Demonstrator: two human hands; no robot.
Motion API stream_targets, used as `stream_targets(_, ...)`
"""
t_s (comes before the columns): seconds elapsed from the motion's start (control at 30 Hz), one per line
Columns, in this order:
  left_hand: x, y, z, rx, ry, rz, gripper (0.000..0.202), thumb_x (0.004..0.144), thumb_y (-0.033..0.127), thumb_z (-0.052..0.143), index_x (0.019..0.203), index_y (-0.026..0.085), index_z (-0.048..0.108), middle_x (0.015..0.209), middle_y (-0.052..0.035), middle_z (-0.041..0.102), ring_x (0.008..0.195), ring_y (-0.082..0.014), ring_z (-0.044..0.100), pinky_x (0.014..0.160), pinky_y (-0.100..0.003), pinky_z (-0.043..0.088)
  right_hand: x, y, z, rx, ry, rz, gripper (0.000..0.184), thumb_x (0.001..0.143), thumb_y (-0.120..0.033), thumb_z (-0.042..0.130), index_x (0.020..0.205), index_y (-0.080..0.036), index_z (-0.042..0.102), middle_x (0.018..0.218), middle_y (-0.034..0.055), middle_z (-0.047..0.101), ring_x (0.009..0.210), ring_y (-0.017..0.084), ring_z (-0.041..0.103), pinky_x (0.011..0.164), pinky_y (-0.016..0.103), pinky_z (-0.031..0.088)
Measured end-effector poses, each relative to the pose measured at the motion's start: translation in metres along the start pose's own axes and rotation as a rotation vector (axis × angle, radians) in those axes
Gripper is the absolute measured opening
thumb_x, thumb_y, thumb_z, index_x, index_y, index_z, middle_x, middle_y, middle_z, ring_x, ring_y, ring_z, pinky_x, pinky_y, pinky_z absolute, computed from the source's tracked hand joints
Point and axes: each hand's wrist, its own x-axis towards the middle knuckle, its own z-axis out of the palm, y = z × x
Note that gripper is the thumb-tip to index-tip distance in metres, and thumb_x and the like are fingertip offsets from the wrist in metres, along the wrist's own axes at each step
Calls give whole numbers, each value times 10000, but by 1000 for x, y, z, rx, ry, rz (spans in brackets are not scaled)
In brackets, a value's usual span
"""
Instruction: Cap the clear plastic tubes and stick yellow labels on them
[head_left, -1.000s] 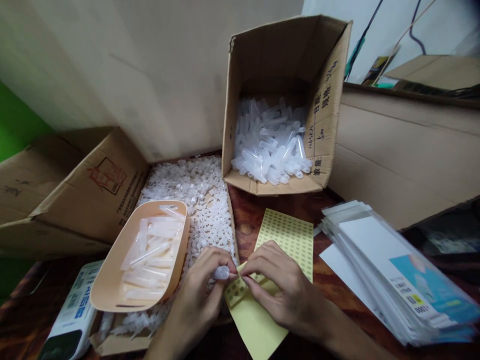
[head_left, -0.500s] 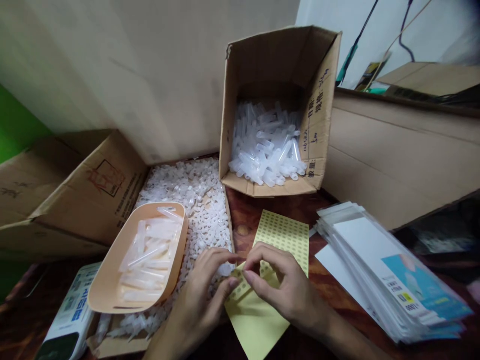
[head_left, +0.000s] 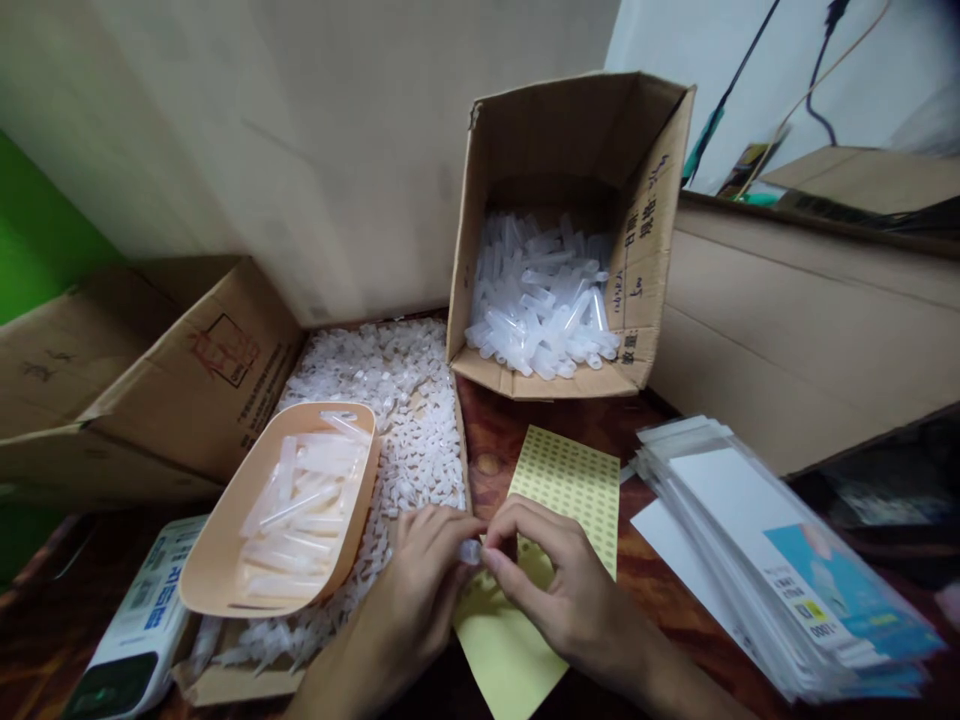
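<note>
My left hand [head_left: 420, 585] and my right hand [head_left: 559, 580] meet fingertip to fingertip over the near end of a yellow sticker sheet [head_left: 559, 490]. Both pinch one small clear plastic tube [head_left: 470, 551] between them. Whether a sticker is on it is too small to tell. Just left of my left hand lies a shallow box of small white plastic caps [head_left: 390, 395], with a peach tray [head_left: 225, 570] of clear tubes resting on it.
An open carton [head_left: 645, 250] of clear tubes stands tipped at the back. A stack of printed plastic bags [head_left: 780, 560] lies at the right. Cardboard boxes [head_left: 150, 370] sit at the left, a white device [head_left: 131, 650] at the front left, a large carton [head_left: 810, 320] behind right.
The tube has turned in my fingers; its rounded end stuck out to the left before, and now only a small end shows between both fingertips. My hands stay over the sheet.
</note>
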Motion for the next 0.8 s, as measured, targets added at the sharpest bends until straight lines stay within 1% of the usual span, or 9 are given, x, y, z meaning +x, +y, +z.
stream_targets(0.1, -2, -3, 5, 28, 12, 16, 306, 943, 47, 457, 1186, 207, 551, 1078, -63, 677, 964, -217, 590, 842, -341, 416, 0, 0, 1, -16, -11, 13, 127, 954, -159, 568, 835, -198, 591, 809, 0, 596, 763, 150, 583, 720, 267, 446)
stream_targets(0.27, -6, -7, 14, 7, 46, -9, 327, 965, 84, 430, 1229, 227, 560, 1052, -66, 674, 941, -231, 579, 824, -360, 402, -1, 2, 2, -51, -11, 5, 128, 948, -153, 553, 831, -204, 563, 806, 2, 590, 763, 156, 581, 711, 271, 438)
stream_targets(0.4, -5, -3, 12, 4, 13, -56, 295, 964, 77, 432, 1167, 227, 585, 1024, -57, 677, 931, -221, 584, 832, -356, 407, -1, 4, 3, -85, -19, -7, 120, 947, -146, 544, 845, -209, 553, 814, 5, 592, 762, 161, 580, 709, 276, 435)
stream_targets(0.53, -4, -2, 11, -2, 16, -67, 259, 961, 81, 434, 1114, 224, 588, 1023, -53, 671, 932, -227, 585, 834, -359, 403, -3, 7, 4, -99, -28, -5, 113, 943, -132, 546, 864, -213, 550, 831, 6, 595, 779, 165, 583, 719, 276, 438)
stream_targets(0.8, -8, -6, 17, 5, 45, -48, 298, 972, 71, 425, 1187, 227, 559, 1041, -54, 662, 939, -239, 562, 840, -374, 360, -4, 7, 6, -136, -8, 1, 134, 921, -100, 553, 850, -213, 548, 821, 0, 596, 772, 158, 587, 718, 265, 437)
